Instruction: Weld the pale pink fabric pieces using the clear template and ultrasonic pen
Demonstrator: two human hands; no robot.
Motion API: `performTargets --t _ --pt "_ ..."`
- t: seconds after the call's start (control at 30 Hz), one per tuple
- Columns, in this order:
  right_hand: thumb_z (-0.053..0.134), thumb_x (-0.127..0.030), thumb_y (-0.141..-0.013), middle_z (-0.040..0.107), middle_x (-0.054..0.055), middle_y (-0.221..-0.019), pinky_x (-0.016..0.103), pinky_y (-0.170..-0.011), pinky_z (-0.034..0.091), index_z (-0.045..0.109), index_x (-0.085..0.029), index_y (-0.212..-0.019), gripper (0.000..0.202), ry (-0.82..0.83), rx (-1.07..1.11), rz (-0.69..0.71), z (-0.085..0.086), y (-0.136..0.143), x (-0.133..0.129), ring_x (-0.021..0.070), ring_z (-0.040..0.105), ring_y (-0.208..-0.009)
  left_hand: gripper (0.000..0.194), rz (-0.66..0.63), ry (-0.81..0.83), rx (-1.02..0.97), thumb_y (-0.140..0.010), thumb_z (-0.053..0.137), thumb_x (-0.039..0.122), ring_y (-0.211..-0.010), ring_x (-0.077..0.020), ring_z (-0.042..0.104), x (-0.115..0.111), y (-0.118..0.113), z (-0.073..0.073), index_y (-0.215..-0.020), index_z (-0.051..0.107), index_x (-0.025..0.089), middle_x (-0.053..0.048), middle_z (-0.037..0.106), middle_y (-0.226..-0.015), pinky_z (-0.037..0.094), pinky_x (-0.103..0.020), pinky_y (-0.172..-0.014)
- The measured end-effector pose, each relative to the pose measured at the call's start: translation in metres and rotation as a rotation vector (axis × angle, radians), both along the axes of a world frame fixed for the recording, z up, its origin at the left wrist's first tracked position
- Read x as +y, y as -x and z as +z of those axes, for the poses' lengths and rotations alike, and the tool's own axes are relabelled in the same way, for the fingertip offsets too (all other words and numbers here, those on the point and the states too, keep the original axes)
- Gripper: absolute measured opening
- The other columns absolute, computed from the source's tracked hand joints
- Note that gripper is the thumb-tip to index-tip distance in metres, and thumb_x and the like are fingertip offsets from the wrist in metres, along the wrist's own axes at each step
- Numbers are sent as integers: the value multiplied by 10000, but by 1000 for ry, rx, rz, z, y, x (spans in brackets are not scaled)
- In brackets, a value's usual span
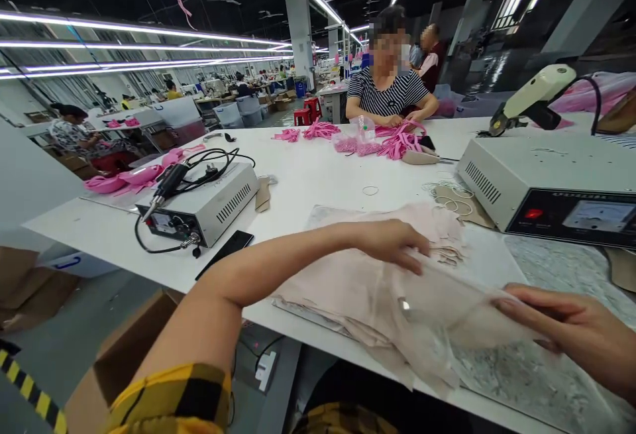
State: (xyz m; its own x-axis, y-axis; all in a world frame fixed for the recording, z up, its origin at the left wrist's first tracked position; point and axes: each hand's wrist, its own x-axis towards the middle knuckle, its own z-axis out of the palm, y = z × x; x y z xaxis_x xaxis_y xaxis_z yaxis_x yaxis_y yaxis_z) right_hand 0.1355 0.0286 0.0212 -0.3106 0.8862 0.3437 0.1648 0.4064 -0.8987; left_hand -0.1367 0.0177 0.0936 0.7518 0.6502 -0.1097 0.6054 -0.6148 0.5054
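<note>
A thin, sheer pale-pink fabric piece (447,295) is stretched between my two hands above the table's front edge. My left hand (392,242) reaches across from the left, its fingers closed on the far left end of the piece. Nearer the right edge, my right hand (561,321) pinches the other end between thumb and fingers. Underneath and to the left lies a pile of pale-pink fabric pieces (338,281), some hanging over the front edge. Part of the marbled sheet (507,374) shows through the sheer cloth.
A grey box with a meter (561,162) stands right, a cutter-like hand tool (536,99) above it. Another grey box (213,195) with a corded tool stands left, beside a black phone (226,252). Across the table (308,179), a person in stripes handles pink straps (402,139).
</note>
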Motion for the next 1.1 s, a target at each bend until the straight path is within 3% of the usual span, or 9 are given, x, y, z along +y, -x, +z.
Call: performTargets --t 0.07,0.17,0.33,0.47,0.6,0.7,0.83,0.93,1.1 --pt "745 -477 -599 624 44 -564 239 -249 321 735 -229 -615 249 -9 -137 118 13 19 -2 103 414 -336 113 117 -64 42 -826 570 241 -735 -130 539 -8 35 5 -846 612 138 -22 630 -800 400 -226 -699" --pt "680 -389 -728 685 50 -732 214 -366 433 759 -270 -792 156 -355 -101 58 21 49 -13 142 586 -532 150 272 -213 47 -860 507 237 -799 -139 553 -28 83 1 -906 620 150 -43 649 -890 401 -232 -751" --pt "566 -148 -815 659 37 -765 199 -481 494 711 -262 -966 238 -789 -267 269 -15 78 -52 118 619 -614 227 239 -341 211 -894 415 212 -748 -152 524 -83 132 -35 -927 637 177 -62 614 -825 393 -294 -847" --pt "517 -107 -823 656 50 -786 234 -540 512 669 -234 -1016 277 -739 -385 439 -34 79 -74 135 621 -646 274 230 -305 285 -900 386 185 -696 -135 507 -114 146 -54 -935 658 198 -56 590 -818 395 -306 -857" --pt "547 -188 -805 668 69 -917 285 -661 555 651 -248 -1054 276 -580 -435 578 -27 65 -63 173 649 -799 211 233 -85 178 -849 540 302 -711 -125 551 -119 154 -41 -971 682 205 -45 609 -847 431 -259 -789" --pt "555 -283 -828 690 57 -948 295 -694 560 687 -260 -987 208 -486 -399 297 -26 56 -27 184 662 -850 265 300 2 82 -865 530 360 -736 -118 584 -100 147 -30 -999 689 196 -55 630 -919 443 -208 -681" --pt "515 -375 -823 714 55 -963 307 -647 542 712 -237 -924 261 -221 -517 -75 -26 57 52 200 664 -796 254 528 -181 72 -891 479 297 -889 -143 605 -44 107 -39 -1024 677 208 -48 641 -1031 453 -236 -809" --pt "508 -311 -819 716 67 -992 350 -718 536 714 -223 -957 263 -181 -591 -105 -21 72 112 209 666 -771 323 692 -239 154 -881 488 337 -1077 -209 566 6 73 -55 -1142 616 196 -81 572 -1233 437 -311 -924" --pt "547 -338 -883 629 79 -1138 393 -851 506 610 -188 -1112 280 -169 -698 46 -22 101 176 192 612 -969 279 771 -279 255 -846 531 361 -979 -252 602 54 48 -73 -978 667 156 -111 638 -1052 473 -363 -841"
